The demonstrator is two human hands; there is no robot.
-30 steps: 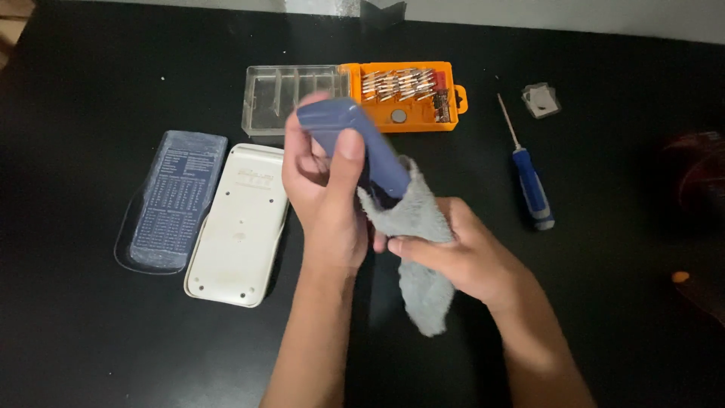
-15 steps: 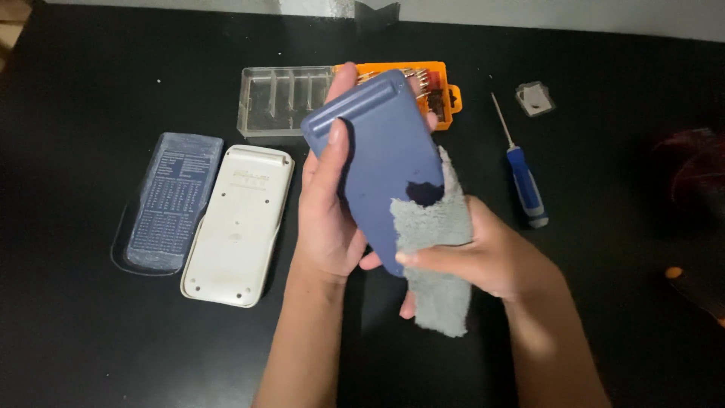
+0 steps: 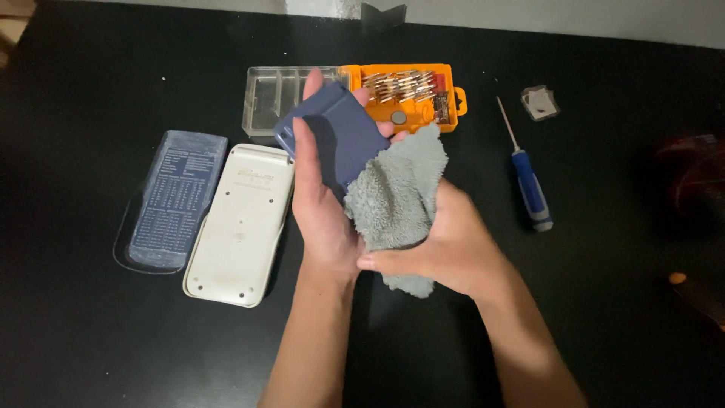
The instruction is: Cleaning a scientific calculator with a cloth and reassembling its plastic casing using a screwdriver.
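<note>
My left hand (image 3: 321, 208) grips a dark blue flat device body (image 3: 336, 136), held up over the black table (image 3: 91, 340). My right hand (image 3: 445, 249) holds a grey fluffy cloth (image 3: 400, 200) pressed against the lower part of the blue piece, covering it. To the left lie a white back cover (image 3: 242, 223) and a clear plastic sleeve with a printed sheet (image 3: 170, 200), side by side.
An orange bit case with its clear lid open (image 3: 411, 94) sits behind my hands. A blue-handled screwdriver (image 3: 529, 185) lies to the right, with a small square part (image 3: 540, 102) beyond it. A dark red object (image 3: 695, 177) is at the right edge.
The cloth has moved up and now covers the lower half of the blue piece. My left hand has turned the piece, so less of its face shows.
</note>
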